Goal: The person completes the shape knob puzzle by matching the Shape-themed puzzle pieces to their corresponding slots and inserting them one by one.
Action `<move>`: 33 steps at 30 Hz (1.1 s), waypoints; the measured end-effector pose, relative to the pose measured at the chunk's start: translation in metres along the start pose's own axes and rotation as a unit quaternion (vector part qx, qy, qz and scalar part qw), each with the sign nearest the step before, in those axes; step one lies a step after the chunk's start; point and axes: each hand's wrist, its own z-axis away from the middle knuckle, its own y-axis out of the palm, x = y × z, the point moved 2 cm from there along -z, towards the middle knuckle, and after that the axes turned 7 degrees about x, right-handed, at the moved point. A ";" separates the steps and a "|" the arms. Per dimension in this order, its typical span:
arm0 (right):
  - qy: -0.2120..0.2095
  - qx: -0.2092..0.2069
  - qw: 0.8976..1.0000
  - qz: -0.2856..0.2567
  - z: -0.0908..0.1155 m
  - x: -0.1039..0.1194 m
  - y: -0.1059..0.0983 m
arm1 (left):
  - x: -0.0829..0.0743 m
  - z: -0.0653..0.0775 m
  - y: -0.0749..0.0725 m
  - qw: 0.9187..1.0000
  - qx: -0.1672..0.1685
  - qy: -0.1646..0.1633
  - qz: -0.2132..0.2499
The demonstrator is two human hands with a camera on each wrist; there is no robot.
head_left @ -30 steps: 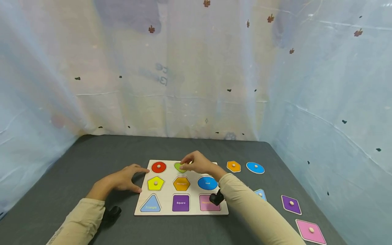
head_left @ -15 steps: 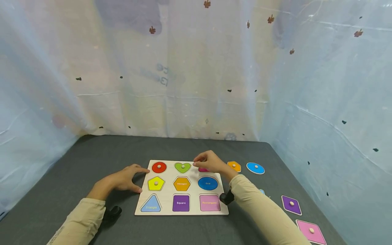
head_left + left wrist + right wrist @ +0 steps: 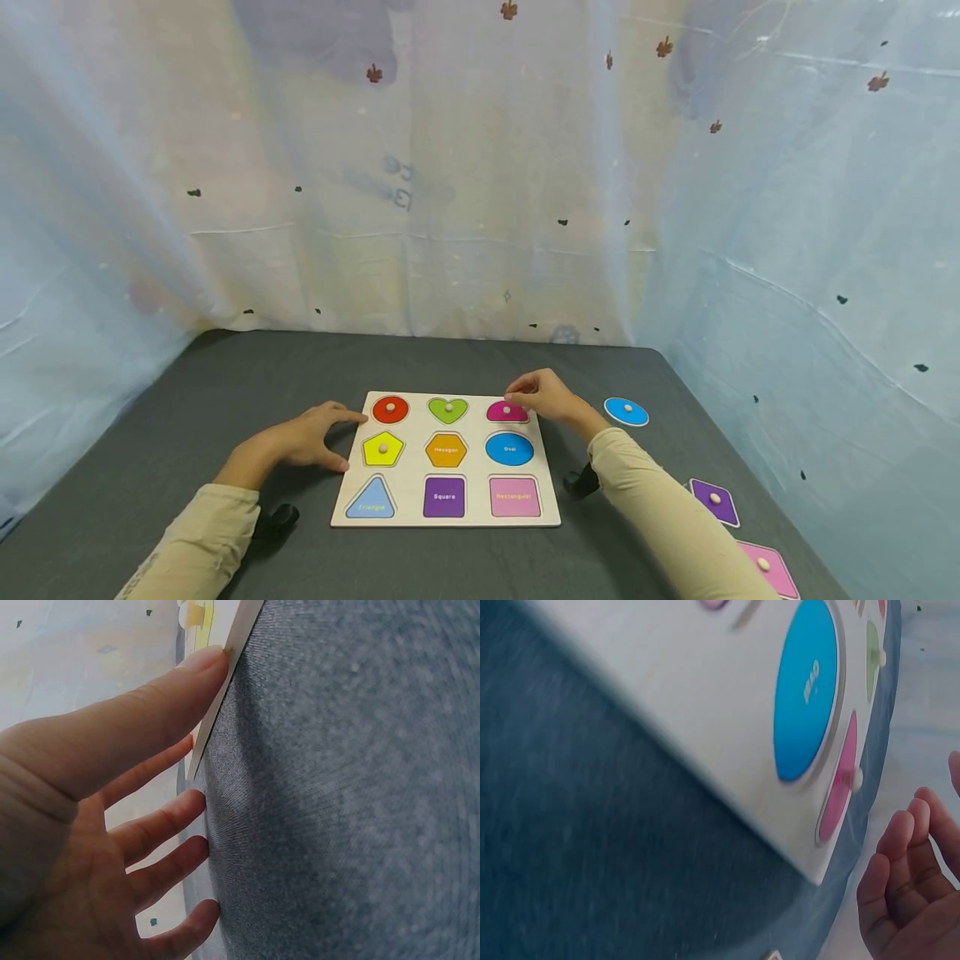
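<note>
A pale wooden shape puzzle board (image 3: 408, 477) lies on the dark cloth. Its red circle (image 3: 382, 412), green heart (image 3: 447, 417) and yellow pentagon (image 3: 382, 459) sit in place with their knobs up. A magenta half-round piece (image 3: 497, 412) fills the top right slot. My right hand (image 3: 551, 396) is just by that piece; in the right wrist view its fingers (image 3: 896, 836) hold nothing and stand apart from the knob. My left hand (image 3: 306, 437) touches the board's left edge with thumb (image 3: 157, 712) and index fingertip, the other fingers spread.
Right of the board lie a blue oval piece (image 3: 626, 412), a purple square piece (image 3: 708, 500) and a pink rectangle piece (image 3: 774, 568). My right hand mostly hides an orange piece. Printed hexagon, oval, triangle, square and rectangle slots show bare. A pale curtain (image 3: 450, 275) hangs behind.
My right hand has moved right along the top row, from the green heart past the magenta piece, uncovering both. My left hand stays on the board's edge.
</note>
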 end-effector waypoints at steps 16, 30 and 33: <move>0.012 -0.008 1.000 0.008 0.013 -0.024 -0.030 | 0.004 -0.002 0.001 1.000 -0.001 0.000 0.000; 0.042 -0.041 0.998 -0.017 0.022 -0.045 -0.041 | 0.001 -0.001 0.001 1.000 -0.002 -0.001 -0.005; 0.043 -0.041 0.998 -0.025 0.023 -0.050 -0.043 | 0.002 -0.001 0.001 1.000 -0.002 -0.001 -0.003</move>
